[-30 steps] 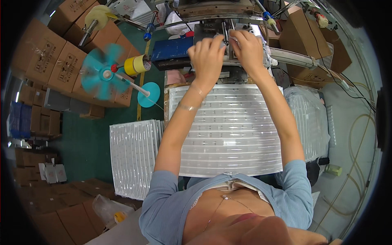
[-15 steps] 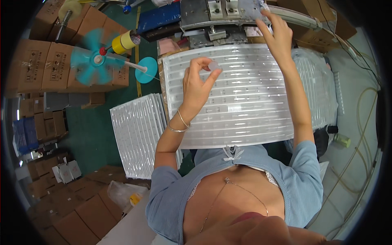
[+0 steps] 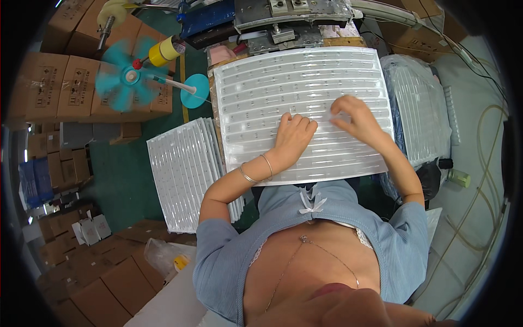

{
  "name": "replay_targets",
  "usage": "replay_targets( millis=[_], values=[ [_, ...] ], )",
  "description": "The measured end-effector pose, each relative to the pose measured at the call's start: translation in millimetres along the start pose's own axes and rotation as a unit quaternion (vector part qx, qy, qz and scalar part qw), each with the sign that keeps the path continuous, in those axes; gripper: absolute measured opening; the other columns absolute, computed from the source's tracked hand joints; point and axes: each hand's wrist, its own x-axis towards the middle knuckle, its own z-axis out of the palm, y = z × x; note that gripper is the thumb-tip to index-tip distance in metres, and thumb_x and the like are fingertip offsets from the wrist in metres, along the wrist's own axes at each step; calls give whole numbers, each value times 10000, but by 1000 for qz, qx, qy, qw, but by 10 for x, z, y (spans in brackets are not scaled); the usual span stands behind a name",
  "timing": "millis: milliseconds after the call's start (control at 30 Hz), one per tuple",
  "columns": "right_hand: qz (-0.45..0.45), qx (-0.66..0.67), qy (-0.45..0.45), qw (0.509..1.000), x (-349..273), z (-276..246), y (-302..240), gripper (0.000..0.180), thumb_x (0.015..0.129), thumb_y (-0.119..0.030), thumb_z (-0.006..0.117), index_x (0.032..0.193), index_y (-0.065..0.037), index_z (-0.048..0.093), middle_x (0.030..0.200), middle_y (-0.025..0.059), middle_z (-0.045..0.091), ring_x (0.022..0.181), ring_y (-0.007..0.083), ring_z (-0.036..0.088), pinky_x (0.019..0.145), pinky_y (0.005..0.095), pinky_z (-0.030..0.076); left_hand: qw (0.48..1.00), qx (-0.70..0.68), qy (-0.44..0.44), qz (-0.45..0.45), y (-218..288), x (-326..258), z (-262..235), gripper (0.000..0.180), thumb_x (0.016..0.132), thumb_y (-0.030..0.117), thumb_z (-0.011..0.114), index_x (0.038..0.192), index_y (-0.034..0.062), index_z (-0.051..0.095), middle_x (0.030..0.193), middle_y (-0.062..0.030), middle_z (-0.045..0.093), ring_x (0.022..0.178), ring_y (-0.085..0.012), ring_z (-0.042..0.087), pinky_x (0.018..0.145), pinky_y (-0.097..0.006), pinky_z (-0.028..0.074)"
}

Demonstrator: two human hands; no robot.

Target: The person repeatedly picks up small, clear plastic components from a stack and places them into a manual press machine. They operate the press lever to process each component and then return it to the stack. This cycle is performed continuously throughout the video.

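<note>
A wide white panel [image 3: 250,158] with rows of glossy clear strips lies in front of me. My left hand [image 3: 294,137], with two thin bangles at the wrist, rests on its middle with the fingers bent down; what they hold, if anything, is hidden beneath them. Just to the right, my right hand [image 3: 357,121] hovers low over the same panel. Its thumb and fingers are pinched together, with a faint pale blur at the tips that is too indistinct to name.
Beyond the panel stands a metal press-like machine [image 3: 294,19]. More ribbed panels [image 3: 177,174] are stacked at left, and a plastic-wrapped stack [image 3: 419,114] stands at right. A turquoise fan [image 3: 131,76] spins beside cardboard boxes [image 3: 46,87]. Hoses [image 3: 479,163] run along the right.
My right hand has come back from the machine to the panel. My left hand, which held a small translucent round piece up, has lowered onto the panel. The panel appears slightly farther away.
</note>
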Motion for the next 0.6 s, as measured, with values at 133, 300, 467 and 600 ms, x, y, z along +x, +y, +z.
replay_targets(
  millis=[133,300,467,600],
  values=[
    [110,114,91,983,121,-256,162,181,798,-147,653,899,-41,547,913,54,582,830,191,584,732,314,471,999,8,-30,7,-42,42,-86,320,725,150,679,1017,88,564,900,-28,548,852,-184,502,763,-330,338],
    [208,260,117,935,249,-415,259,203,840,-168,627,958,-29,536,937,12,579,833,108,585,706,248,467,992,-84,-98,16,-133,41,-127,351,753,184,670,1079,92,577,876,-38,575,830,-187,517,789,-331,345],
    [204,277,154,926,470,-443,393,262,863,-163,582,1084,-22,584,958,2,571,828,85,557,706,223,461,986,-154,-23,-54,-350,114,-279,327,770,178,661,1078,84,602,918,-62,617,839,-212,548,790,-340,395],
    [181,285,175,925,629,-466,501,298,871,-145,562,1146,-35,596,976,10,579,860,79,552,699,218,459,962,-141,138,-190,-836,286,-427,302,788,170,643,1075,83,611,970,-93,617,847,-243,553,770,-356,430]
  ],
)
